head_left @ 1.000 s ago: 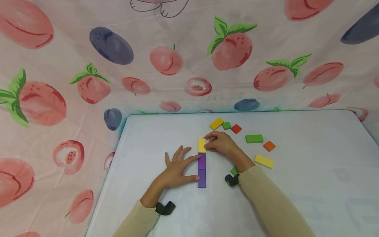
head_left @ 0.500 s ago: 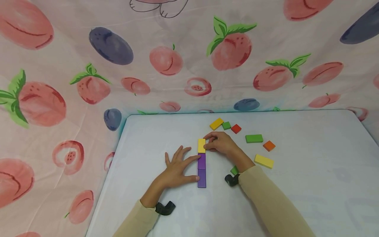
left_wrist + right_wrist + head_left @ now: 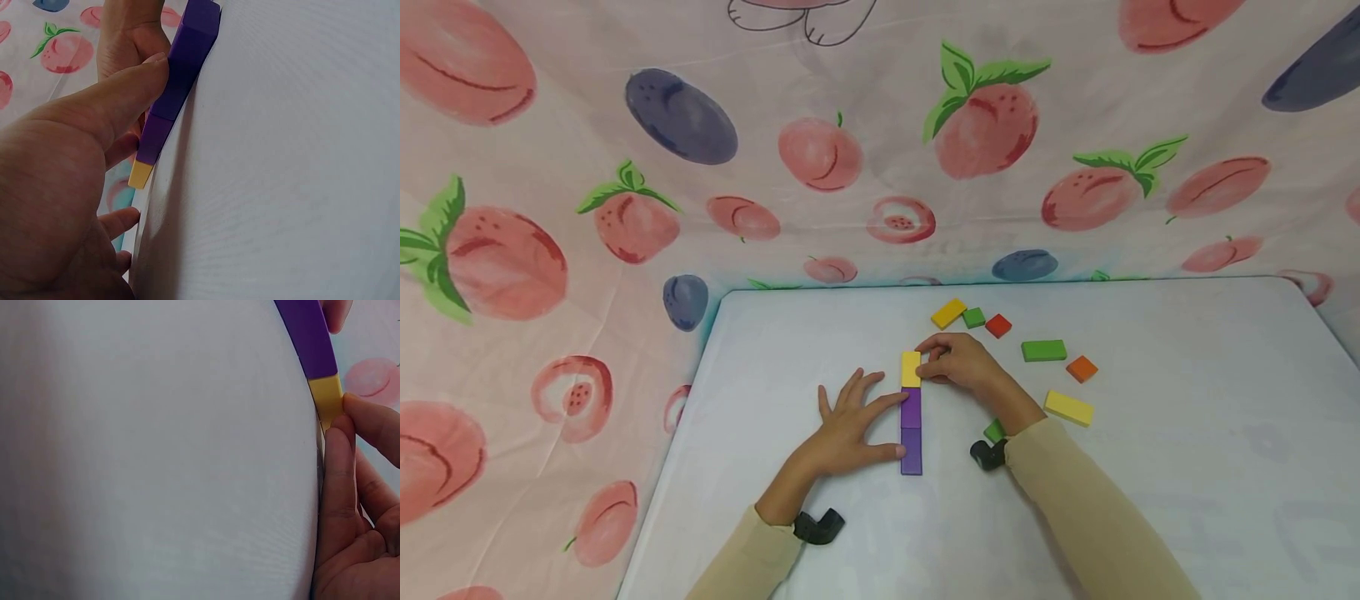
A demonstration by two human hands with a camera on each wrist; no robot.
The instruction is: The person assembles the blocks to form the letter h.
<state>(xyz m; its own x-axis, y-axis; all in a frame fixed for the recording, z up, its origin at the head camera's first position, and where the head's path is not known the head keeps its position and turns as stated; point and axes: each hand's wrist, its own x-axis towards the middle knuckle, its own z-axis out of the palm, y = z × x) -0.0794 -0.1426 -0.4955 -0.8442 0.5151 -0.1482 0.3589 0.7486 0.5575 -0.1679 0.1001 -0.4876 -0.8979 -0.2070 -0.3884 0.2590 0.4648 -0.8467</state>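
- Yellow block [image 3: 911, 368] sits at the far end of a straight line, butted against two purple blocks [image 3: 911, 431], mid-table.
- Right hand [image 3: 958, 362] has curled fingertips pinched on the yellow block's right edge.
- Left hand [image 3: 850, 429] lies flat, fingers spread, thumb and index finger touching the purple blocks' left side.
- Loose blocks sit far and right: yellow bar [image 3: 1068, 407], green bar [image 3: 1043, 351], orange square [image 3: 1082, 368].
- White table [image 3: 1187, 467] has plenty of bare room near and left.
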